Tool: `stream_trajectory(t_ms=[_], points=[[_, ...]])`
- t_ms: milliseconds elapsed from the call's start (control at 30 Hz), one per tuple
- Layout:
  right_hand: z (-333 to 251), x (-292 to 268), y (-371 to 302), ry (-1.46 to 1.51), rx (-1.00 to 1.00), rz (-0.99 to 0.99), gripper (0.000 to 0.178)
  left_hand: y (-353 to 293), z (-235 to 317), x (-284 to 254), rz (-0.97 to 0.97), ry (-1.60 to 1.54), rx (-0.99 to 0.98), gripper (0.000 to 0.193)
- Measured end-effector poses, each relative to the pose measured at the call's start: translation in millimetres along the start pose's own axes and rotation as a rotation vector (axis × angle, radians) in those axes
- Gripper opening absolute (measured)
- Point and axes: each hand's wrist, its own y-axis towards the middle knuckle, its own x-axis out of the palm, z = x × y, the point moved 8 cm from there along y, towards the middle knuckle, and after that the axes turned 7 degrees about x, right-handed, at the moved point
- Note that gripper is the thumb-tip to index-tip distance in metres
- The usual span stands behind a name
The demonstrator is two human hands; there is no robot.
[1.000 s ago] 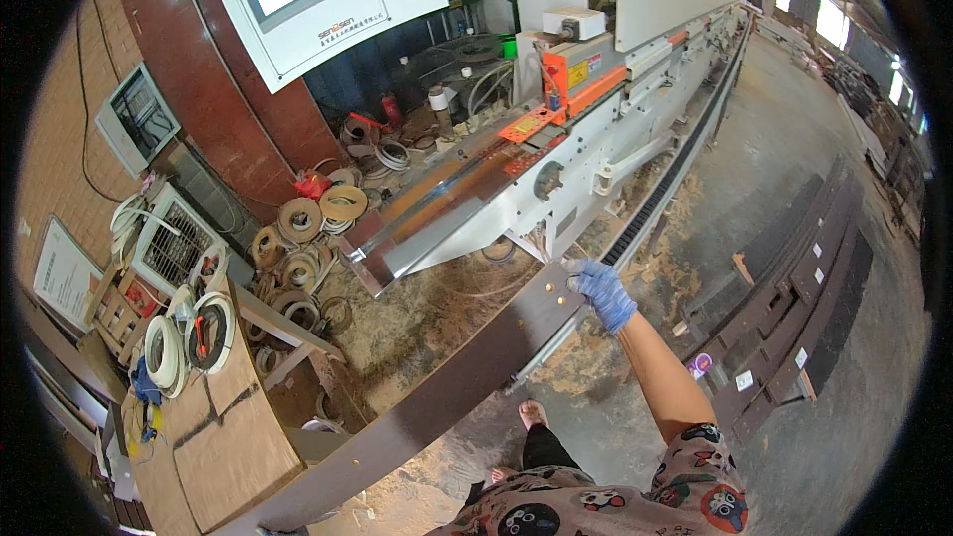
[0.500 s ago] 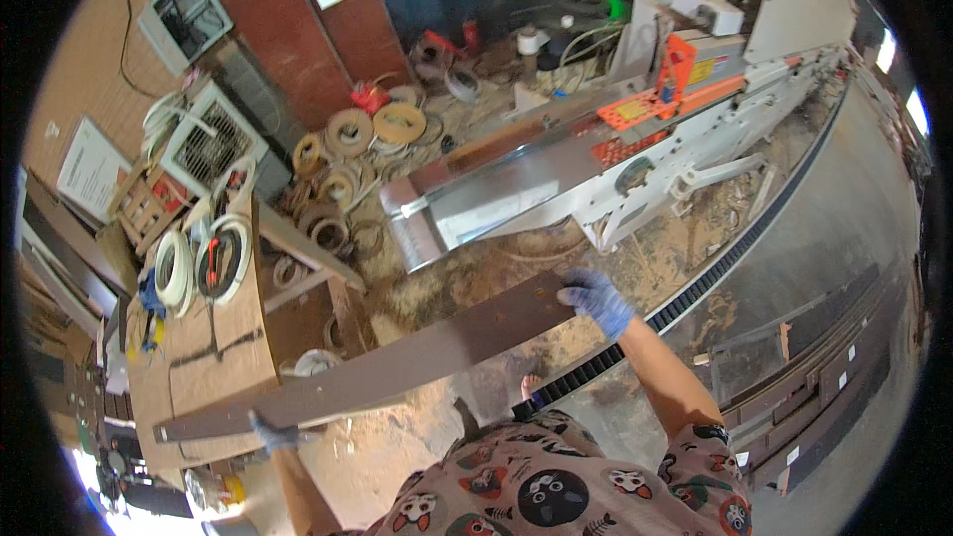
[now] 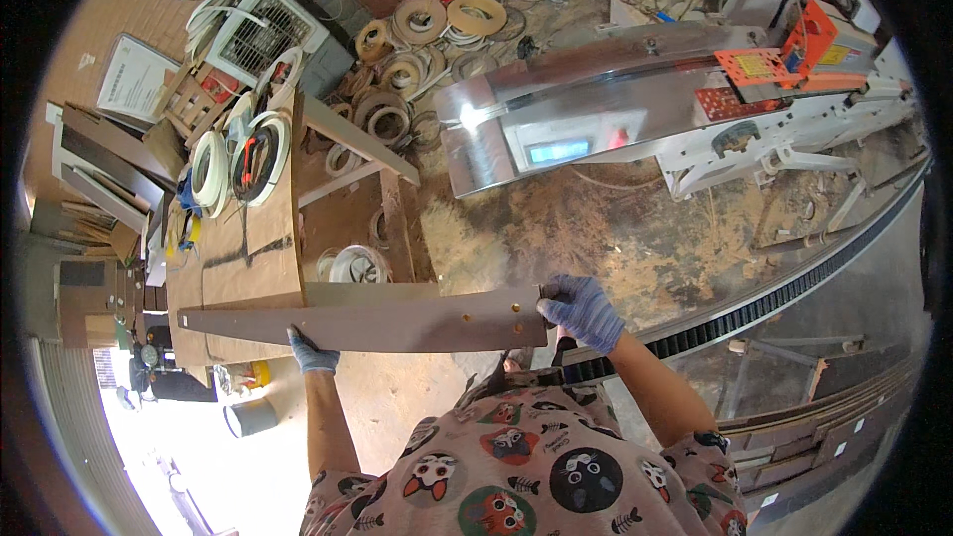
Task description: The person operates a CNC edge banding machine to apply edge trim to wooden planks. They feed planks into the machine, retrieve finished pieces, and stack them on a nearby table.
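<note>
A long dark brown board (image 3: 397, 323) lies level across in front of my body, with several small drilled holes near its right end. My right hand (image 3: 586, 314), in a thin blue glove, grips that right end with its fingers closed around the edge. My left hand (image 3: 315, 350), gloved likewise, holds the lower edge left of the middle; part of its fingers is hidden by the board. The board's far left end hangs over the workbench (image 3: 243, 268), and I cannot tell whether it touches.
Rolls of edge banding (image 3: 213, 174) sit on the workbench, with more rolls (image 3: 422, 20) heaped on the floor behind it. A long machine with a shiny metal bed (image 3: 586, 119) stands ahead right. A roller track (image 3: 735, 313) curves along my right, near stacked boards (image 3: 804, 447).
I have turned to the left with the board. It has gone from slanting up to the right to lying level, and the machine now appears farther right.
</note>
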Motion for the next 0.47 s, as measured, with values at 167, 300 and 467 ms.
stream_trajectory(t_ms=[167,300,467], points=[[2,6,-4,-0.036,0.013,0.009,0.023,-1,-5,-8,0.053,0.024,-0.021,0.057],[19,6,-1,0.143,-0.012,0.114,0.023,-3,-10,-9,0.021,0.005,0.014,0.061],[32,14,20,0.158,-0.118,0.174,0.018,-70,-69,50,-0.362,0.156,0.002,0.079]])
